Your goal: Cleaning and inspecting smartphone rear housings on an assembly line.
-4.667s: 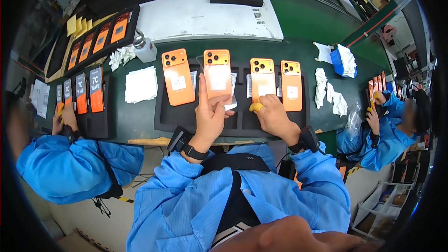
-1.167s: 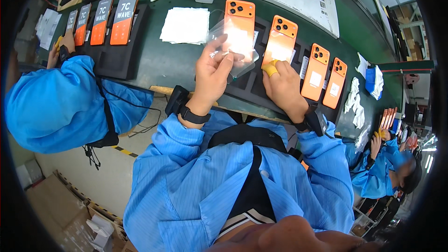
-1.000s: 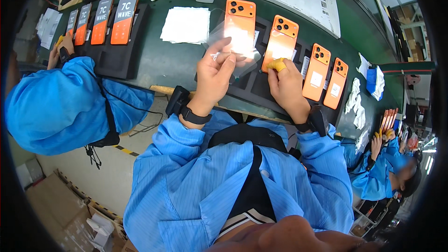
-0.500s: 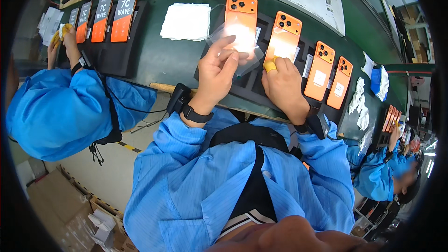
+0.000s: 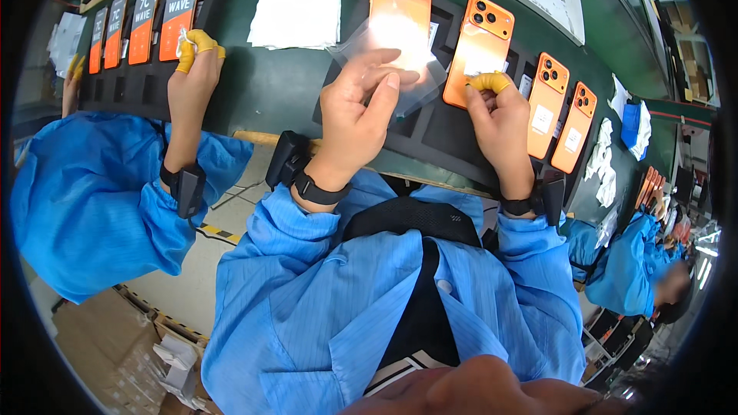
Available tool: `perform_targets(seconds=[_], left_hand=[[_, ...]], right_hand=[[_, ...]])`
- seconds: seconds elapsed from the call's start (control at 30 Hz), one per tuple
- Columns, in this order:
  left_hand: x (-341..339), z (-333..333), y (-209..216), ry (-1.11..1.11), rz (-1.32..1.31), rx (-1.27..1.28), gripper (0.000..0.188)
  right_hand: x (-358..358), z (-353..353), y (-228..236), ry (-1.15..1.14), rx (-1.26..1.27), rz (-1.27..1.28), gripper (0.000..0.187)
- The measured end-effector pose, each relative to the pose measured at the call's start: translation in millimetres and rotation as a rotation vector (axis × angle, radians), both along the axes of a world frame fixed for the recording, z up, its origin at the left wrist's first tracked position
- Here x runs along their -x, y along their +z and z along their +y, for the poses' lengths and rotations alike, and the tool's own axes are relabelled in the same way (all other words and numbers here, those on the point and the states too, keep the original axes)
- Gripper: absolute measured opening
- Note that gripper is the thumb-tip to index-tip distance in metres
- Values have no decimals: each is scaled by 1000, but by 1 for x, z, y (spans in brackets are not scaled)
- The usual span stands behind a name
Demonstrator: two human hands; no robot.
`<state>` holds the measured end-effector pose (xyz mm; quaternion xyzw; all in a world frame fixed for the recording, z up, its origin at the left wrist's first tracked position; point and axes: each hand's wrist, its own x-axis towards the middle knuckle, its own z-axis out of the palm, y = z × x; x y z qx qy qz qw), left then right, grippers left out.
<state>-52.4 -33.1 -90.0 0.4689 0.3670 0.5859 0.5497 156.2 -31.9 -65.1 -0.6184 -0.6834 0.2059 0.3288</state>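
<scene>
My left hand (image 5: 357, 111) has its thumb and fingers closed on a clear plastic sheet (image 5: 423, 92), which lies partly across the lower end of an orange phone (image 5: 401, 11). That phone rests back up, its three-lens camera block at the far end, with glare on its back. To the right, my right hand (image 5: 500, 111) wears yellow finger covers and pinches at the near end of a second orange phone (image 5: 483, 42). Whatever is between those fingertips is too small to make out. Both phones lie at a dark slotted tray (image 5: 430, 134).
Two more orange phones (image 5: 546, 100) with white labels lie to the right. White cloths (image 5: 602, 161) and a blue box (image 5: 632, 124) are beyond them. A white cloth stack (image 5: 296, 14) lies left. A co-worker's yellow-covered hand (image 5: 196, 69) touches one of several boxed-looking orange-and-grey phones.
My right hand has shifted right and its yellow-covered fingers have drawn together at the second phone. My left hand stays at the clear sheet. The co-worker's hand has moved right onto a phone.
</scene>
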Motion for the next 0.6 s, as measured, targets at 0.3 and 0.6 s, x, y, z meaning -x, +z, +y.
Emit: perform_targets(seconds=[0.3, 0.6], left_hand=[[-6, -1, 27, -227, 272, 47, 20], [-50, -3, 14, -223, 904, -548, 29]], right_hand=[[-22, 9, -12, 34, 215, 652, 8], [-26, 9, -16, 73, 235, 838, 8]])
